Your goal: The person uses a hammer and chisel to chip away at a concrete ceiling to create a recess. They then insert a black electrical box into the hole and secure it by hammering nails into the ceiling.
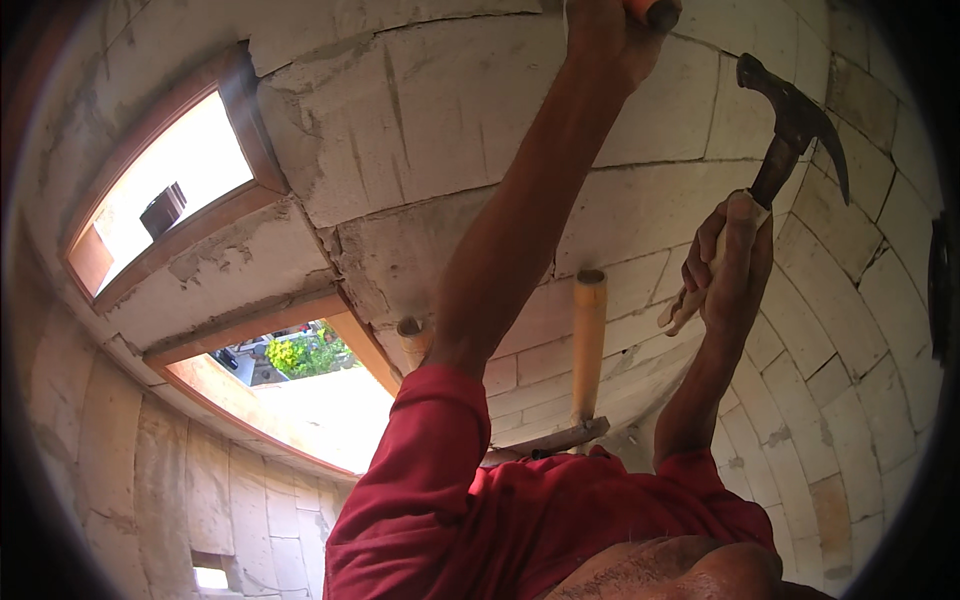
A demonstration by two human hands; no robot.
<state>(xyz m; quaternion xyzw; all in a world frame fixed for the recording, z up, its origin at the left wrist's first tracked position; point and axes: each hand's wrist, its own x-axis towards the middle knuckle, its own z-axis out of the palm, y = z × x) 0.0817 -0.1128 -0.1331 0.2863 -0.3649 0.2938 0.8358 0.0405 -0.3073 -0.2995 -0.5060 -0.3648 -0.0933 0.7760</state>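
Observation:
My left hand (612, 45) is raised at the top edge, in front of the pale block wall. Its fingers are wrapped round an orange rod-like thing with a dark round end (660, 14), most of which is cut off by the picture's edge. To the right, my right hand (738, 255) grips a claw hammer (795, 115) by its pale handle. The dark hammer head points up, its curved claw toward the right. The lower end of the handle sticks out below my fingers.
Pale block walls (640, 215) curve around me. To the left are two wood-framed window openings, an upper one (265, 150) and a lower one (365, 345), with greenery outside. Two upright bamboo poles (590, 345) stand below my arms, one by a wooden board (560, 438).

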